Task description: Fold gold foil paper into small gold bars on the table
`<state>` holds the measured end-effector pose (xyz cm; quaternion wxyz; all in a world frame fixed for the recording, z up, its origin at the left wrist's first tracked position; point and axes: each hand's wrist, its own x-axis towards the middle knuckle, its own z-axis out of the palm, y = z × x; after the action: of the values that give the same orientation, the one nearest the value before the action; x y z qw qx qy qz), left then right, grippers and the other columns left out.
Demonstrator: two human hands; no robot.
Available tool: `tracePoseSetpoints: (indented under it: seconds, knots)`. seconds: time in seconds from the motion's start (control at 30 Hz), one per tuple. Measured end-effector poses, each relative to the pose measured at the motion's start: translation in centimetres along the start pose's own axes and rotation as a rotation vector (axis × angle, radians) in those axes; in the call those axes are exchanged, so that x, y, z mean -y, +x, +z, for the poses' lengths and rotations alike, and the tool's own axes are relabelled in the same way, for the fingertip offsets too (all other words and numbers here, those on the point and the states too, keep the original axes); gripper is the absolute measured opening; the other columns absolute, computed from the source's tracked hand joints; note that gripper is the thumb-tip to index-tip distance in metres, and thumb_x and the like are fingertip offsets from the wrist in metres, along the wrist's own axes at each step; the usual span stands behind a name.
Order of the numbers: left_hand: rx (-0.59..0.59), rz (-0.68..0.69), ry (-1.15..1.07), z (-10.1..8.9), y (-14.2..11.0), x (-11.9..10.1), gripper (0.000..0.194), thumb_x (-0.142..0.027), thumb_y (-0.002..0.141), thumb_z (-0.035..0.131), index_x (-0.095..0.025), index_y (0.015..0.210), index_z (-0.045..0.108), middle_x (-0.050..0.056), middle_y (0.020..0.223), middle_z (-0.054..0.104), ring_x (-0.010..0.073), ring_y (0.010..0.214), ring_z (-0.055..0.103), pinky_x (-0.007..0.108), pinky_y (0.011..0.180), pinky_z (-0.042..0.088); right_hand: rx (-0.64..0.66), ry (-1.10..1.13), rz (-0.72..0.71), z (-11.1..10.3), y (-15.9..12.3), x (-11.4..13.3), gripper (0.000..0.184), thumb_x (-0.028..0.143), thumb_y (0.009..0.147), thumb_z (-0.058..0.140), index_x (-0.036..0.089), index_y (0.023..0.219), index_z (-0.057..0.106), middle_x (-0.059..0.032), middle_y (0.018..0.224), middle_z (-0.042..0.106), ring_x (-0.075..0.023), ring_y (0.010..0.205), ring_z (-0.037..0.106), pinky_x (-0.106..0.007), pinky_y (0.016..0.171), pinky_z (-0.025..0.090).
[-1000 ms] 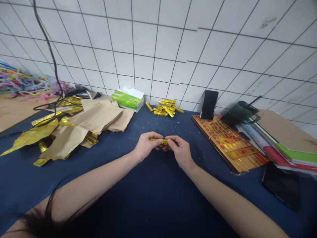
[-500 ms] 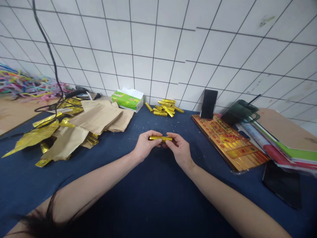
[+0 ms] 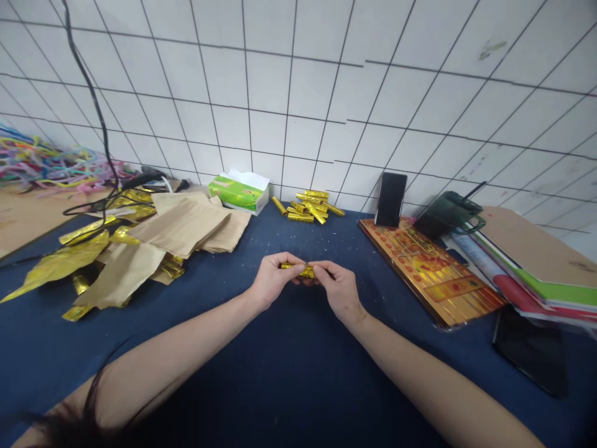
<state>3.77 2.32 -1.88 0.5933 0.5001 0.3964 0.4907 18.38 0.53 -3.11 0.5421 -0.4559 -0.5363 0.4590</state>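
Note:
Between my fingers, above the dark blue table [image 3: 289,367], is a small roll of shiny gold foil paper [image 3: 306,272]. My left hand [image 3: 274,278] pinches its left end, thumb toward me. At the other end my right hand [image 3: 339,287] closes on it with thumb and forefinger. Part of the roll is hidden behind the thumbs. Farther back, by the wall, lies a loose pile of similar gold rolls [image 3: 313,207].
On the left lie brown paper sheets [image 3: 186,221], gold foil sheets [image 3: 65,258] and a black cable [image 3: 100,106]. A green tissue box [image 3: 237,191] stands at the back. To the right are a phone [image 3: 390,199], an orange-gold box [image 3: 433,267], a dark mug [image 3: 450,214] and a tablet [image 3: 529,351].
My fingers have drawn closer together over the gold roll, and less of it shows. The view has shifted slightly; the pile and other items stay put.

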Motion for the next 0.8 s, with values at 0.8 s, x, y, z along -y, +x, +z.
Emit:
tracePoseSetpoints:
  seconds: [0.8]
  knots:
    - [-0.007,-0.049,-0.107,-0.07,0.14,0.25,0.025,-0.029,0.060,0.073,-0.010,0.072,0.060,0.003,0.062,0.064,0.0113,0.055,0.060,0.021,0.051,0.047,-0.027,0.002,-0.030,0.06,0.03,-0.03,0.019,0.033,0.074,0.060,0.019,0.086,0.065,-0.0002,0.068,0.067,-0.0145,0.058,0.063,-0.032,0.061,0.055]
